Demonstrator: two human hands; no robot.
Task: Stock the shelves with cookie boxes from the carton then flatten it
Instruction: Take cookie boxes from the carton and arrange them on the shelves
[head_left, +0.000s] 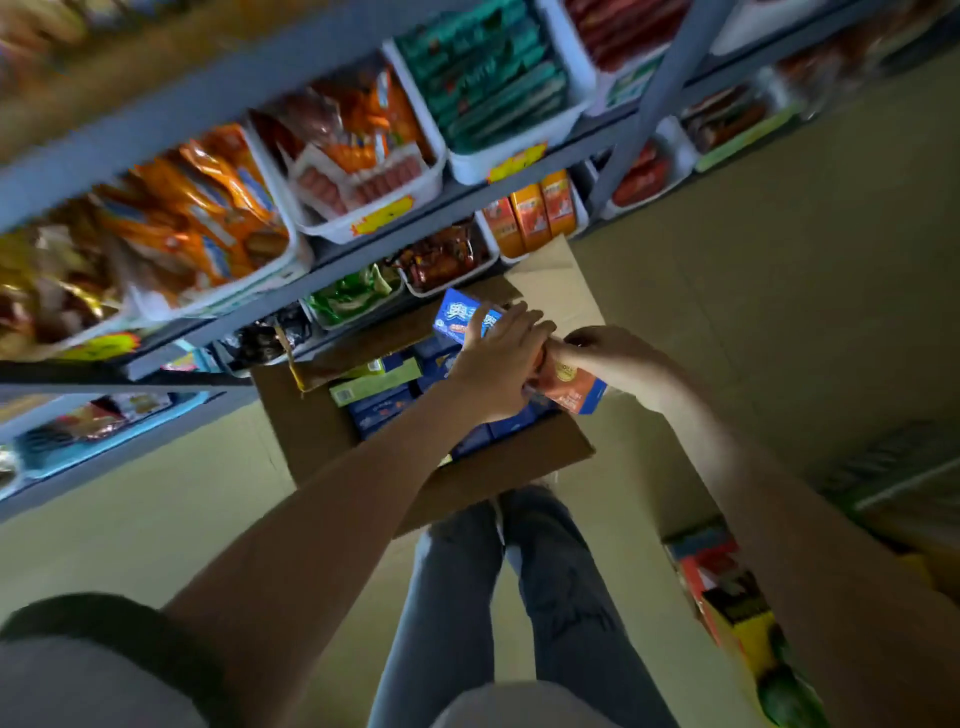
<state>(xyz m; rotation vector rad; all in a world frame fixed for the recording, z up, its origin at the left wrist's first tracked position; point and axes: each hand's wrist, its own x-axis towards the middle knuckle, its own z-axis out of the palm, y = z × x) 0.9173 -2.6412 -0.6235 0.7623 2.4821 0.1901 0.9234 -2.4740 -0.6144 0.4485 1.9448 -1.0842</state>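
Note:
An open brown carton (317, 431) stands on the floor by my feet, holding several blue cookie boxes (382, 408) and a green one (376, 384). Above it my left hand (501, 358) holds a blue cookie box (460, 314), fingers spread over its front. My right hand (615, 358) grips an orange cookie box (574, 389) right beside it. Both hands touch or nearly touch over the carton. The shelves (363, 254) run along the left, tilted in this view.
White trays of orange snack bags (208, 208), sausages (363, 176) and green packs (493, 78) fill the shelves. Orange boxes (535, 213) stand on a lower shelf. More goods (727, 597) sit low at the right. Beige floor (779, 260) stretches right of the carton.

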